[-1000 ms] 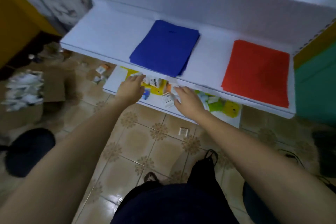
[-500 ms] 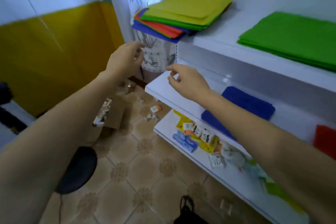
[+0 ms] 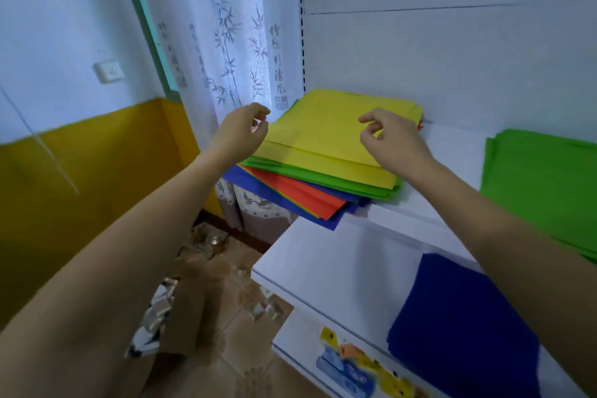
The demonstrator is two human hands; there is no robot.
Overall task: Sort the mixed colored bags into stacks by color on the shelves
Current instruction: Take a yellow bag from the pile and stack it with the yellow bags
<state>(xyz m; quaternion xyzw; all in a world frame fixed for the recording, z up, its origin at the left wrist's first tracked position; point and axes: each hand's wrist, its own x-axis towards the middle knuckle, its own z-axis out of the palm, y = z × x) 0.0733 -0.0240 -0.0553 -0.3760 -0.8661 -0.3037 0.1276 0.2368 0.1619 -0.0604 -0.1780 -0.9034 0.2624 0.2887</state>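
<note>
Mixed colored bags (image 3: 300,194) lie flat in one fanned pile at the left end of the upper shelf (image 3: 452,152), against the back panel. A yellow bag (image 3: 326,136) is on top, with green, orange-red and blue layers beneath. The sheets look nearly square, so no long axis can be told. The yellow and green edges run slightly askew to the shelf front. The orange-red and blue layers are turned further, with one blue corner pointing forward past the shelf edge.

The left hand (image 3: 239,136) is at the pile's left edge. Its fingers (image 3: 260,110) are curled, thumb and forefinger nearly meeting; whether they pinch a bag cannot be told. The right hand (image 3: 394,145) is over the yellow bag, fingers half-curled, thumb and forefinger apart, grasping nothing.

A green stack (image 3: 542,184) lies further right on the same shelf. A blue stack (image 3: 468,333) lies on the lower shelf (image 3: 323,268).
</note>
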